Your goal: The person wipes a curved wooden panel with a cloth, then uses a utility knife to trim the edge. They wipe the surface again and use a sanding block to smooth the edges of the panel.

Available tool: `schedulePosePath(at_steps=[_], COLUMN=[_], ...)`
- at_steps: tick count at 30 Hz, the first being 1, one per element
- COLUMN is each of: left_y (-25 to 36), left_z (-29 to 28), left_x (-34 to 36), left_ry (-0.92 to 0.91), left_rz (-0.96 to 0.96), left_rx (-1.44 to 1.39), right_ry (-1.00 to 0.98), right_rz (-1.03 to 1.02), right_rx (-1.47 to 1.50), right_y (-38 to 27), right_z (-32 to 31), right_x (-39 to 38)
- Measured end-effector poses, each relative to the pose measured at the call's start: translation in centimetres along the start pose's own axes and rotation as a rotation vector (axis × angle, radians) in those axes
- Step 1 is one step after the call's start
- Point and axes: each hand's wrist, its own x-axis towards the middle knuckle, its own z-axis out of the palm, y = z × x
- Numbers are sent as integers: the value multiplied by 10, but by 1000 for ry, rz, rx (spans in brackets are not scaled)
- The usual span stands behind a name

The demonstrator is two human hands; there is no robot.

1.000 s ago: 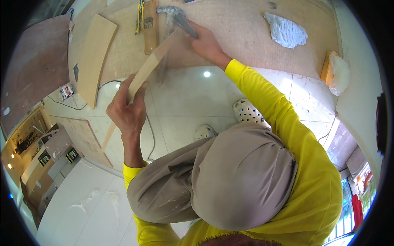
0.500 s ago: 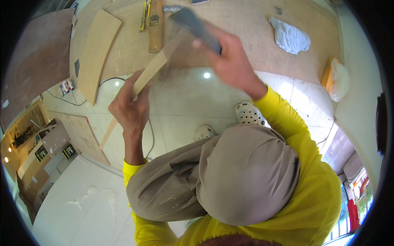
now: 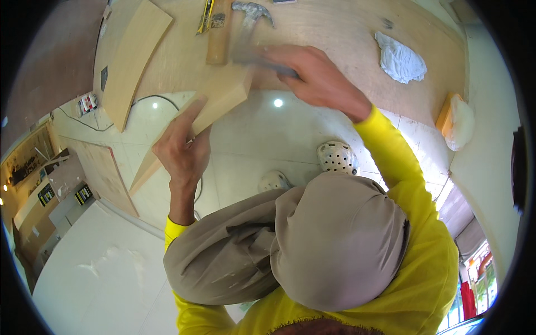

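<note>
My left hand [image 3: 181,142] is closed around a long, pale wooden piece [image 3: 223,94], which slants up and away to the right with its flat end outward. Fingers and thumb of my right hand [image 3: 326,78] grip a dark grey sanding block [image 3: 265,63], smeared by motion. The block lies across the far end of the wood; whether it presses on the surface I cannot tell. Just beyond the block is a claw hammer [image 3: 254,11], its handle partly hidden. Beside the hammer lies a wooden cylinder [image 3: 218,39].
A yellow cutter [image 3: 205,19] and a wide curved board [image 3: 134,64] lie at the far left of the wooden worktop [image 3: 329,28]. A crumpled white cloth [image 3: 401,58] and an orange block in plastic [image 3: 448,120] are at the right. A cable [image 3: 162,97] runs over the tiles.
My right hand has brought the sanding block lower and flatter over the wood's end. The wood has turned to show more of its broad face, and the hammer has come into clearer view.
</note>
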Motion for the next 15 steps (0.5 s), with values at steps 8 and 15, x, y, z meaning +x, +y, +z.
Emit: schedulePosePath(at_steps=[8, 15], left_y=[-2, 1], left_z=[-3, 6], left_x=[-21, -30], left_ry=[-24, 51], left_rz=[195, 205], left_rx=[-17, -22], right_ry=[23, -107], right_rz=[174, 34], right_rx=[122, -102], right_y=[73, 120], right_z=[-20, 26], right_x=[2, 14])
